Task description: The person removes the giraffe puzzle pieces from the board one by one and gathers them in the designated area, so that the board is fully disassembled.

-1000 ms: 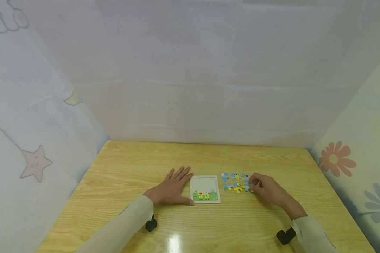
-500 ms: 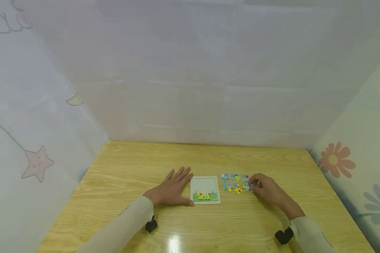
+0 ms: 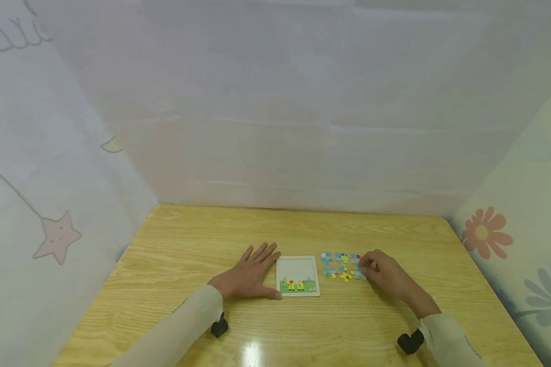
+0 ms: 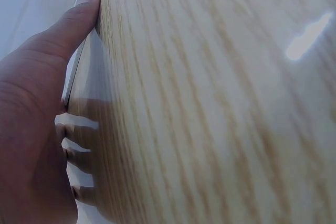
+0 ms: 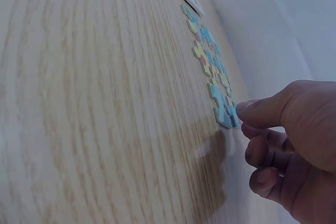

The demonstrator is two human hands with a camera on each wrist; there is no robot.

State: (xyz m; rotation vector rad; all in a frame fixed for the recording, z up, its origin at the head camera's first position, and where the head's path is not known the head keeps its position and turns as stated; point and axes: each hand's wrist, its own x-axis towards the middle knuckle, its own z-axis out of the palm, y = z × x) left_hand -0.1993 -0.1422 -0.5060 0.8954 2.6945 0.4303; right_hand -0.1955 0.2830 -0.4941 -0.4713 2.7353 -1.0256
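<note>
A square puzzle board [image 3: 297, 267] with a pale rim lies flat; green and yellow pieces fill its lower strip. My left hand [image 3: 248, 278] is spread along its left side, the thumb at the lower left corner and a fingertip by the upper one. In the left wrist view, the thumb of that hand [image 4: 37, 87] lies along the board's edge. Several loose jigsaw pieces [image 3: 346, 276], blue and yellow, lie right of the board. My right hand [image 3: 387, 275] pinches a blue piece at their right end; in the right wrist view, the fingers of that hand [image 5: 294, 145] are bent and partly hide it.
The wooden table [image 3: 303, 326] carries the board and pieces. A pale cloth wall [image 3: 303, 153] stands behind it, with printed side walls left and right. Black wrist devices [image 3: 219, 325] sit at both sleeves.
My right hand has shifted slightly to the left, with its fingertips closer in against the loose pieces. My left hand and the board hold their places.
</note>
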